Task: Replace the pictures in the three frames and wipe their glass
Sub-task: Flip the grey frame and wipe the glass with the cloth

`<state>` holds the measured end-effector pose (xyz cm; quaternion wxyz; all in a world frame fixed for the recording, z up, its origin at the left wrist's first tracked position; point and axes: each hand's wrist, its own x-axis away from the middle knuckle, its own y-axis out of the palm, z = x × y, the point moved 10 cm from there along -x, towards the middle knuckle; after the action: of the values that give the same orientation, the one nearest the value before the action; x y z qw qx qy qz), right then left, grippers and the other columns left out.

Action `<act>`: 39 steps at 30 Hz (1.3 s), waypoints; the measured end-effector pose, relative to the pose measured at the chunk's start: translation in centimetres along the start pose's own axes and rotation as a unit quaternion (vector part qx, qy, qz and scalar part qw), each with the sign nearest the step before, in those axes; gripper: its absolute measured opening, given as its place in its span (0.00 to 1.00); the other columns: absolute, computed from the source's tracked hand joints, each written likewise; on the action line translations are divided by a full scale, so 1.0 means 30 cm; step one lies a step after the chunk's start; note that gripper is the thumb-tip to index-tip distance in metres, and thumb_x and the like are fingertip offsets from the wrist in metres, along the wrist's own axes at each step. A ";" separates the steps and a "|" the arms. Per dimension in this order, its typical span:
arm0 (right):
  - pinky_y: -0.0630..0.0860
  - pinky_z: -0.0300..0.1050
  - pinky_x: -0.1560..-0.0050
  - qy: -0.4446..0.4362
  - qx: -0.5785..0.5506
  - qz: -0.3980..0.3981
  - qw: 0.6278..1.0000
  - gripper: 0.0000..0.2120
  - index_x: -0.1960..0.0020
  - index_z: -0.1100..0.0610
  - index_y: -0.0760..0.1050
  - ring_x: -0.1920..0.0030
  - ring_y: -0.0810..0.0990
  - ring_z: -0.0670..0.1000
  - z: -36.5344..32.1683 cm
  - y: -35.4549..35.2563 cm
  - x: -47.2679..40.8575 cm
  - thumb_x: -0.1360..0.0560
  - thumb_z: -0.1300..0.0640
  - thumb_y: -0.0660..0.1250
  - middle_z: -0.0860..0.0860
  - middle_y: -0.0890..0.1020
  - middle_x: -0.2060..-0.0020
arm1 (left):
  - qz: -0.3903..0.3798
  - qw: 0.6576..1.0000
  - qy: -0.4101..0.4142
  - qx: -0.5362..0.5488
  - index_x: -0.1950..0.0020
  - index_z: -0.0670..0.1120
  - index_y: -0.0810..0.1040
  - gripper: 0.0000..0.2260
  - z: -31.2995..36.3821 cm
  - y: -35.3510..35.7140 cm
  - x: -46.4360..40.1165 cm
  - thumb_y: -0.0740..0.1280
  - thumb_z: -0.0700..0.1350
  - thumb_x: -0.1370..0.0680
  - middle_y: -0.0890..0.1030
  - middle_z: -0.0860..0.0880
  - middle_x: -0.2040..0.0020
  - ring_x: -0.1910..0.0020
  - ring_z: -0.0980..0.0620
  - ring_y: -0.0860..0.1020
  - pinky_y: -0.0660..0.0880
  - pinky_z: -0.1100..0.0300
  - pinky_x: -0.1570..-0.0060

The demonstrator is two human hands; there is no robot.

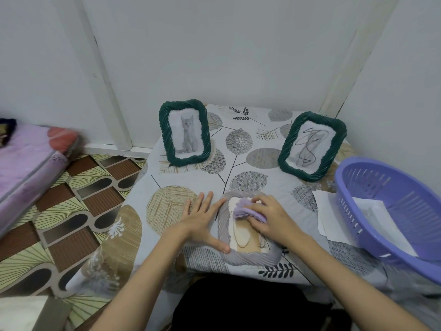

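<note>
On the desk: a leaf-patterned cloth covers the desk (241,139), which carries all three frames.
Grey frame: the grey frame (248,256) lies flat at the near edge, right in front of the person, its long axis running away from them; a pale oval shows on its tan middle, so which face is up I cannot tell.
Right hand: the right hand (269,216) curls its fingers round a lilac cloth (248,211) and presses it on the far end of the frame's middle.
Left hand: the left hand (202,220) lies spread and flat, thumb on the frame's near left corner, fingers along its left side, bracing it.
Key relation: the unwiped part lies nearer the person than the cloth, so the stroke should likely come toward them along the long axis.
Green frames: the left green frame (185,132) stands upright with a cat picture; the right green frame (312,145) holds a scribbled one, probably awaiting replacement.
Basket: a purple basket (405,187) with paper stands at the right.
</note>
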<state>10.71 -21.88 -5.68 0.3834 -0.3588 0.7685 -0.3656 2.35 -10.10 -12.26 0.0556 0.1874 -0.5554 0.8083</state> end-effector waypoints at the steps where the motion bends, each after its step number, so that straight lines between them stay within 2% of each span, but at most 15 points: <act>1: 0.73 0.48 0.51 0.012 -0.001 -0.002 1.000 0.16 0.51 0.58 0.81 0.52 0.74 0.52 -0.003 0.005 -0.020 0.30 0.49 0.62 0.57 0.78 0.53 | 0.000 1.000 0.000 0.001 0.28 0.60 0.31 0.58 0.000 0.000 0.000 0.68 0.73 0.42 0.27 0.50 0.27 0.30 0.50 0.25 0.30 0.41 0.31; 5: 0.68 0.44 0.43 0.052 -0.011 0.006 0.999 0.28 0.45 0.52 0.80 0.48 0.73 0.51 -0.017 0.018 -0.029 0.32 0.32 0.59 0.51 0.77 0.50 | 0.005 1.000 0.001 0.003 0.27 0.60 0.32 0.58 0.003 -0.004 0.002 0.69 0.72 0.42 0.28 0.50 0.27 0.30 0.50 0.25 0.29 0.42 0.31; 6: 0.68 0.44 0.43 0.073 -0.024 0.018 0.997 0.30 0.45 0.51 0.80 0.47 0.73 0.50 -0.002 0.008 -0.021 0.32 0.31 0.58 0.51 0.77 0.49 | 0.007 1.000 0.001 0.005 0.27 0.60 0.32 0.58 0.004 -0.006 0.003 0.69 0.72 0.42 0.28 0.50 0.27 0.30 0.50 0.26 0.29 0.42 0.31; 11: 0.70 0.50 0.47 0.128 0.011 0.050 0.990 0.24 0.44 0.55 0.80 0.50 0.75 0.56 0.044 0.007 -0.019 0.33 0.41 0.63 0.54 0.78 0.52 | 0.005 1.000 0.000 0.000 0.27 0.60 0.32 0.58 0.004 -0.006 0.003 0.69 0.72 0.42 0.28 0.49 0.26 0.30 0.50 0.26 0.30 0.41 0.30; 14: 0.70 0.51 0.45 0.138 -0.003 0.016 0.990 0.22 0.45 0.57 0.80 0.49 0.74 0.55 0.030 0.042 -0.054 0.34 0.46 0.65 0.54 0.78 0.52 | 0.003 1.000 0.000 0.002 0.27 0.60 0.31 0.58 0.003 -0.005 0.004 0.69 0.72 0.41 0.28 0.49 0.27 0.30 0.49 0.25 0.30 0.41 0.31; 17: 0.71 0.47 0.45 0.062 -0.030 -0.026 0.997 0.19 0.48 0.55 0.81 0.51 0.74 0.50 -0.035 0.068 -0.029 0.33 0.46 0.65 0.54 0.77 0.54 | -0.001 1.000 -0.001 -0.002 0.28 0.60 0.31 0.58 0.002 -0.004 0.001 0.69 0.72 0.41 0.27 0.49 0.27 0.30 0.49 0.25 0.30 0.41 0.31; 20: 0.71 0.44 0.49 0.000 -0.005 -0.030 1.000 0.16 0.49 0.54 0.81 0.54 0.78 0.54 -0.038 0.045 0.032 0.32 0.47 0.66 0.54 0.79 0.55 | -0.004 1.000 -0.002 -0.004 0.28 0.60 0.31 0.58 0.004 -0.003 0.000 0.69 0.72 0.41 0.27 0.50 0.27 0.30 0.49 0.25 0.30 0.41 0.31; 22: 0.71 0.45 0.50 0.015 0.013 -0.026 0.999 0.18 0.48 0.54 0.82 0.55 0.77 0.55 0.010 0.017 0.024 0.32 0.45 0.64 0.55 0.79 0.54 | -0.006 1.000 -0.003 -0.004 0.28 0.60 0.30 0.58 0.005 -0.001 0.001 0.69 0.72 0.42 0.27 0.50 0.27 0.31 0.49 0.25 0.30 0.41 0.31; 24: 0.72 0.51 0.49 0.063 0.026 -0.031 0.997 0.21 0.46 0.56 0.81 0.54 0.75 0.55 0.043 0.015 -0.026 0.31 0.43 0.63 0.55 0.79 0.53 | -0.010 1.000 -0.004 -0.006 0.28 0.59 0.30 0.58 0.005 -0.002 0.002 0.69 0.72 0.41 0.27 0.49 0.28 0.31 0.49 0.24 0.30 0.41 0.31; 27: 0.72 0.55 0.48 0.071 0.021 -0.032 0.997 0.16 0.49 0.57 0.82 0.53 0.75 0.58 -0.015 0.050 -0.093 0.31 0.49 0.65 0.56 0.79 0.53 | -0.013 1.000 -0.004 -0.003 0.28 0.59 0.30 0.58 0.006 -0.001 0.003 0.68 0.72 0.41 0.26 0.50 0.28 0.32 0.50 0.24 0.29 0.42 0.31; 30: 0.71 0.49 0.50 0.008 0.007 -0.040 0.999 0.14 0.52 0.57 0.83 0.54 0.75 0.55 -0.078 0.076 -0.047 0.30 0.49 0.64 0.55 0.80 0.54 | -0.011 1.000 -0.004 -0.001 0.28 0.59 0.30 0.58 0.006 -0.001 0.001 0.68 0.72 0.41 0.26 0.50 0.28 0.32 0.50 0.24 0.28 0.43 0.31; 32: 0.69 0.43 0.51 -0.041 0.001 -0.048 0.998 0.14 0.52 0.55 0.82 0.56 0.73 0.50 -0.097 0.056 0.015 0.30 0.49 0.64 0.53 0.80 0.54 | -0.011 1.000 -0.004 -0.005 0.28 0.59 0.30 0.58 0.005 -0.002 0.000 0.68 0.72 0.42 0.26 0.50 0.28 0.32 0.50 0.24 0.28 0.43 0.31; 34: 0.65 0.37 0.53 -0.070 0.009 -0.063 0.996 0.12 0.52 0.53 0.82 0.57 0.72 0.49 -0.094 0.027 0.053 0.30 0.50 0.65 0.51 0.80 0.54 | -0.014 1.000 -0.006 -0.006 0.28 0.59 0.30 0.58 0.004 0.000 0.000 0.69 0.72 0.41 0.26 0.50 0.28 0.31 0.50 0.24 0.29 0.42 0.31; 36: 0.64 0.36 0.53 -0.062 0.020 -0.066 0.996 0.13 0.52 0.53 0.82 0.56 0.74 0.51 -0.058 0.006 0.040 0.30 0.49 0.63 0.52 0.80 0.55 | -0.019 1.000 -0.007 -0.009 0.28 0.59 0.30 0.58 0.005 0.003 -0.001 0.69 0.72 0.41 0.26 0.49 0.28 0.31 0.49 0.24 0.29 0.42 0.31; 39: 0.70 0.48 0.50 0.017 0.039 -0.065 0.997 0.21 0.49 0.53 0.82 0.53 0.75 0.57 0.002 0.022 -0.058 0.30 0.43 0.58 0.54 0.80 0.53 | -0.023 1.000 -0.010 -0.015 0.28 0.59 0.29 0.58 0.003 0.004 0.001 0.68 0.72 0.41 0.26 0.49 0.28 0.31 0.48 0.24 0.29 0.41 0.31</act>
<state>11.37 -20.14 -5.70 0.3588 -0.3868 0.7353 -0.4254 2.31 -10.22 -12.32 0.0720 0.2072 -0.5634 0.7966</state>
